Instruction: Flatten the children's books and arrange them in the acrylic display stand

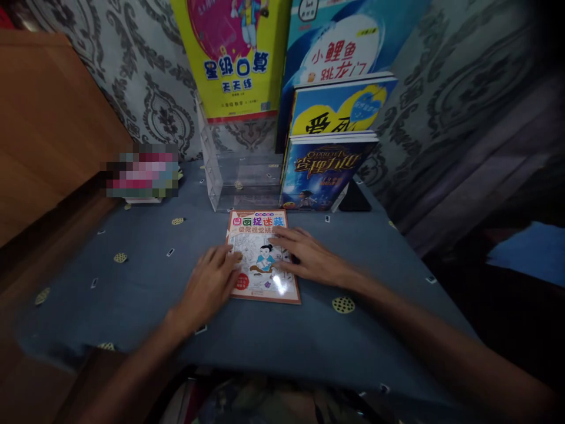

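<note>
A thin picture book (262,259) with an orange border and a seated cartoon figure on its cover lies flat on the table, shut. My left hand (212,274) rests at the book's left edge, its fingers extended and slightly bent over the cover. From the other side, my right hand (313,256) reaches across the right edge with its fingers stretched out and apart on the cover. Neither hand shows a grip around the book. Just behind it stands a clear acrylic book rack (242,197).
In the rack's right half stand a blue book (320,174), a yellow-and-blue book (339,109) and a tall teal book (339,47). A yellow workbook (238,70) is at upper left. A blurred-out stack (141,174) lies left on the blue tablecloth (145,294). A wooden panel (57,129) borders the left.
</note>
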Demonstrator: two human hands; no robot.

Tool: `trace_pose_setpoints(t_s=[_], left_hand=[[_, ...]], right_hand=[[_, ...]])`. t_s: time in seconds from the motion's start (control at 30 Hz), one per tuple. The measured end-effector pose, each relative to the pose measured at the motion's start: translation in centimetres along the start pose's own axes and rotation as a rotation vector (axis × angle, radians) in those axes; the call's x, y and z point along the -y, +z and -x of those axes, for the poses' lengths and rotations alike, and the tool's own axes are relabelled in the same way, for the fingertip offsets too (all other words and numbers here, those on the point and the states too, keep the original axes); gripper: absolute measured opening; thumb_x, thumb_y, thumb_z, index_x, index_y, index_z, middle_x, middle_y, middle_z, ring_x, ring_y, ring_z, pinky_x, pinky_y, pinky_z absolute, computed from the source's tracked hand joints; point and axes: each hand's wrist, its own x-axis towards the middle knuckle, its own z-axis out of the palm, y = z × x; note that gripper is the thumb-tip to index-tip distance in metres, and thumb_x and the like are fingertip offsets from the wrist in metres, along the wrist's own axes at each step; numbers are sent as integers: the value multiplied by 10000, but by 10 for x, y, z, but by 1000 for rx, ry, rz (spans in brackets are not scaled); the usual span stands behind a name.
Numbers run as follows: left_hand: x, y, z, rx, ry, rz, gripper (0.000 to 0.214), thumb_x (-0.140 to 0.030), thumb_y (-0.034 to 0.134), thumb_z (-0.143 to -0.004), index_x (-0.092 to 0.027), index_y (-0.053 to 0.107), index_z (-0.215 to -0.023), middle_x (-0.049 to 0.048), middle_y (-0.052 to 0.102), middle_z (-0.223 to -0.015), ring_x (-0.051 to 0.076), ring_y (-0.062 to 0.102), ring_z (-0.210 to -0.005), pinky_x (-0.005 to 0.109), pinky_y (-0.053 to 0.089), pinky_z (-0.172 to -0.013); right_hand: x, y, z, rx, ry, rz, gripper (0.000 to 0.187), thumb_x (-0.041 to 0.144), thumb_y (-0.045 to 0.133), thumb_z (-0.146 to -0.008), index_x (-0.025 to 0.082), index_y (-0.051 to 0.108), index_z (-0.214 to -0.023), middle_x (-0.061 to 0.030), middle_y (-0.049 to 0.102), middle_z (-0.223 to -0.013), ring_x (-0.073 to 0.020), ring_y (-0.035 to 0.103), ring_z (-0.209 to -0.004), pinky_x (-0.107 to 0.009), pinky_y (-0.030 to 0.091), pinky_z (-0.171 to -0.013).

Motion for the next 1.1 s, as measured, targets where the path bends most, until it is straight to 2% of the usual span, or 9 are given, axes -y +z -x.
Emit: trace_pose_setpoints(t_s=[0.17,0.27,0.43,0.57,0.7,0.83,0.97,1.1], left_hand=[[38,16,-70,28,-56,-61,319,-230,456,-1015,-167,585,-1300,139,576,-1422,294,534,-1286,498,472,-1076],[49,29,-92,12,-77,-69,320,-242,428,-1024,-167,586,-1292,148,572,-1423,295,544,-1290,493,468,-1075],[62,47,-97,-60,-27,7,325,-256,409,-1028,-171,588,-1286,144,601,-1376,278,572,-1257,461,484,-1056],[67,56,-95,-116,-1,42,330,-241,410,-1023,-186,580,-1301,140,610,-1366,267,570,-1262,475,469,-1079],[65,60,-94,-123,-10,-5,367,-220,406,-1019,-184,559,-1351,147,594,-1398,273,556,-1288,475,459,-1087],[61,55,-95,-82,-7,-77,395,-201,398,-1015,-166,547,-1379,157,602,-1379,284,554,-1277,470,462,-1071],[52,39,-105,18,-3,-177,360,-173,428,-988,-166,603,-1303,151,629,-1324,295,541,-1279,472,445,-1070],[35,27,-121,120,-39,-238,295,-148,447,-961,-146,659,-1166,140,676,-1143,284,609,-1118,436,473,-1006]], right_hand=[[0,8,-45,-129,-12,72,469,359,579,-985,118,588,-1388,-218,545,-1485,-342,481,-1420,-549,419,-1158],[4,16,-69,-162,-51,100,400,263,518,-1001,100,591,-1358,-219,569,-1458,-318,502,-1404,-528,435,-1155],[11,25,-91,-153,-69,155,474,283,559,-990,115,523,-1432,-203,531,-1506,-307,459,-1444,-532,380,-1192],[12,29,-93,-130,-23,174,486,330,518,-1016,116,517,-1452,-223,520,-1517,-318,430,-1465,-589,301,-1211],[12,29,-90,-116,13,157,512,340,497,-1025,109,485,-1483,-220,498,-1540,-311,403,-1483,-595,263,-1223],[15,26,-90,-103,27,131,502,324,522,-1014,99,498,-1462,-206,490,-1552,-310,414,-1472,-596,248,-1226],[15,25,-91,-131,1,102,484,309,538,-1000,120,514,-1445,-199,527,-1518,-294,442,-1449,-581,262,-1216],[11,24,-92,-140,-2,68,469,291,571,-972,122,550,-1408,-207,548,-1492,-301,465,-1429,-593,275,-1199]])
